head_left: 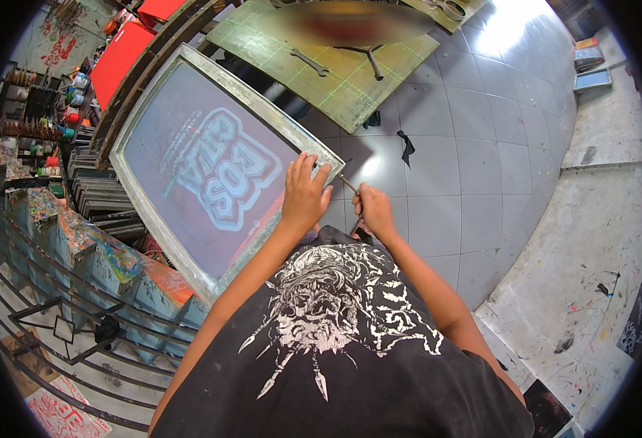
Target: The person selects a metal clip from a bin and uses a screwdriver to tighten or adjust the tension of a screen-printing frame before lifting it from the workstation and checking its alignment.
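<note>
A screen printing frame (227, 285) lies tilted in front of me, its mesh (162, 139) bearing pale block lettering. My left hand (305, 193) rests on the frame's near right corner, fingers stretched over the rim and thumb apart. Just right of that corner, my right hand (374, 212) is closed around a thin metal tool (348, 184). The tool's far end meets the corner of the frame; its exact kind is hard to make out.
Beyond the frame, a green gridded board (357, 95) holds an open-ended wrench (309, 63) and a dark bent tool (373, 62). Black scraps (406, 147) lie on the tiled floor (474, 146). Paint containers (78, 82) and stacked frames (100, 186) stand left, above a curved metal railing (80, 361).
</note>
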The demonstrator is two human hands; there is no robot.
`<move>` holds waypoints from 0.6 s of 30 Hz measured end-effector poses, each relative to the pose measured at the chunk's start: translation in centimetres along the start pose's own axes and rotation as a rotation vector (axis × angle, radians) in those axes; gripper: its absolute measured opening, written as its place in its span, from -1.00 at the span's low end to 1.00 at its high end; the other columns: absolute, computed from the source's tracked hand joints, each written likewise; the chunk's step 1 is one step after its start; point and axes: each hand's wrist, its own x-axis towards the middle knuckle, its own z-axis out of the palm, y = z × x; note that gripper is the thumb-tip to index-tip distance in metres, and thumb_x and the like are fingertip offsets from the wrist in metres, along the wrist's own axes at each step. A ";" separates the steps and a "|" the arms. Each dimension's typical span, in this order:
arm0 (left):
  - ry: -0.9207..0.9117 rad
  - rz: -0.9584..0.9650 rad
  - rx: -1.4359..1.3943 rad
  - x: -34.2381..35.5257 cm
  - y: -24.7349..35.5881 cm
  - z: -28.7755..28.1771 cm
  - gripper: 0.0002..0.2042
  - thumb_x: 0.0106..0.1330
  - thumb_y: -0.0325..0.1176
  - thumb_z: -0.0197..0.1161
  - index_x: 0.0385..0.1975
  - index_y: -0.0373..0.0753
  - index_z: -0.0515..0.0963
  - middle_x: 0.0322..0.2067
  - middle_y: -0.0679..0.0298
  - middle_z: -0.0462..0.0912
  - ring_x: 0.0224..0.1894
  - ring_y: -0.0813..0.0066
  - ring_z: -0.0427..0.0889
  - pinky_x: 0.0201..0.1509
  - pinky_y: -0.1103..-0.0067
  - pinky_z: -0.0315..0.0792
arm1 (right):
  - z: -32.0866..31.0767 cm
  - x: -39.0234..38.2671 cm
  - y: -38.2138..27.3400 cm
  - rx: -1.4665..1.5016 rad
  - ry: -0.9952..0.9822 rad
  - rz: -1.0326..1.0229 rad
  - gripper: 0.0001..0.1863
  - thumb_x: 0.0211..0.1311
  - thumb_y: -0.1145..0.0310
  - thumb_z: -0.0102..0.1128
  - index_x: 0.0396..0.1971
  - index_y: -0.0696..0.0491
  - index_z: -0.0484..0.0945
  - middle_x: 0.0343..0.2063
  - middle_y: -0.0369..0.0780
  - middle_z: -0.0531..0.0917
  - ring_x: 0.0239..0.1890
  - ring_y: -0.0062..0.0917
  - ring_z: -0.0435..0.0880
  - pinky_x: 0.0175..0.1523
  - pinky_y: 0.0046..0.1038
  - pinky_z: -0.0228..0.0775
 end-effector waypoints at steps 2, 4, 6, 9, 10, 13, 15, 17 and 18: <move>-0.006 0.000 0.001 0.0 0.0 0.1 -0.52 0.01 -0.42 0.36 0.00 -0.17 0.42 0.12 0.01 0.33 0.28 -0.08 0.21 0.33 0.09 0.09 | -0.5 0.6 0.3 0.128 -0.008 0.048 -0.68 0.36 0.18 0.04 -0.42 0.15 0.53 -0.62 -0.20 0.56 -0.62 -0.48 0.51 -0.47 -0.45 0.34; -0.017 -0.004 0.006 -0.1 -0.1 0.2 -0.53 0.05 -0.40 0.35 0.01 -0.15 0.42 0.12 0.02 0.32 0.30 -0.05 0.19 0.34 0.06 0.08 | -0.2 0.3 -0.3 -0.048 0.067 -0.137 -0.65 0.38 0.16 0.01 -0.43 0.15 0.52 -0.63 -0.20 0.56 -0.64 -0.49 0.50 -0.48 -0.46 0.33; -0.016 -0.007 0.013 -0.1 -0.1 0.2 -0.53 0.05 -0.40 0.35 0.01 -0.15 0.42 0.12 0.02 0.32 0.30 -0.05 0.19 0.34 0.06 0.08 | 0.3 -0.7 -0.9 -0.531 0.230 -0.555 -0.58 0.42 0.10 -0.06 -0.45 0.15 0.52 -0.63 -0.23 0.57 -0.68 -0.54 0.47 -0.51 -0.51 0.30; -0.014 -0.004 0.008 -0.1 -0.1 0.1 -0.53 0.05 -0.40 0.35 0.01 -0.15 0.42 0.12 0.02 0.31 0.30 -0.05 0.19 0.34 0.06 0.08 | 0.3 -0.1 0.2 -0.600 0.241 -0.632 -0.57 0.43 0.08 -0.07 -0.45 0.15 0.52 -0.65 -0.27 0.54 -0.67 -0.60 0.47 -0.52 -0.54 0.29; -0.014 0.001 0.004 0.0 -0.1 0.1 -0.53 0.05 -0.40 0.35 0.01 -0.15 0.42 0.12 0.02 0.31 0.30 -0.05 0.19 0.34 0.06 0.08 | 0.2 0.2 0.6 -0.334 0.132 -0.401 -0.61 0.39 0.11 -0.01 -0.44 0.15 0.51 -0.65 -0.24 0.53 -0.66 -0.54 0.49 -0.51 -0.49 0.30; -0.025 -0.009 0.003 -0.1 -0.1 0.2 -0.53 0.05 -0.41 0.35 0.01 -0.16 0.42 0.12 0.02 0.31 0.30 -0.04 0.19 0.34 0.07 0.08 | -0.2 0.6 1.0 0.298 -0.118 0.141 -0.70 0.31 0.18 0.11 -0.42 0.15 0.51 -0.68 -0.20 0.51 -0.66 -0.41 0.51 -0.50 -0.40 0.31; -0.025 -0.010 0.004 -0.1 -0.1 0.1 -0.53 0.04 -0.41 0.36 0.01 -0.16 0.42 0.12 0.03 0.31 0.30 -0.04 0.18 0.34 0.07 0.08 | -0.1 0.3 0.5 0.307 -0.095 0.127 -0.67 0.33 0.16 0.08 -0.45 0.15 0.51 -0.71 -0.21 0.50 -0.67 -0.44 0.49 -0.51 -0.42 0.29; -0.024 -0.010 0.006 -0.1 -0.2 0.1 -0.53 0.04 -0.41 0.36 0.01 -0.16 0.42 0.12 0.03 0.31 0.30 -0.04 0.19 0.34 0.07 0.08 | 0.8 -0.4 -0.2 -0.086 0.113 -0.212 -0.59 0.38 0.09 0.00 -0.47 0.14 0.52 -0.73 -0.27 0.49 -0.70 -0.54 0.46 -0.55 -0.51 0.26; -0.022 -0.009 0.007 -0.1 -0.2 0.1 -0.53 0.04 -0.41 0.36 0.01 -0.16 0.42 0.12 0.03 0.31 0.30 -0.04 0.19 0.34 0.07 0.08 | 1.2 -0.7 -0.4 -0.382 0.258 -0.464 -0.54 0.41 0.04 -0.06 -0.48 0.13 0.52 -0.74 -0.30 0.49 -0.71 -0.60 0.45 -0.57 -0.56 0.23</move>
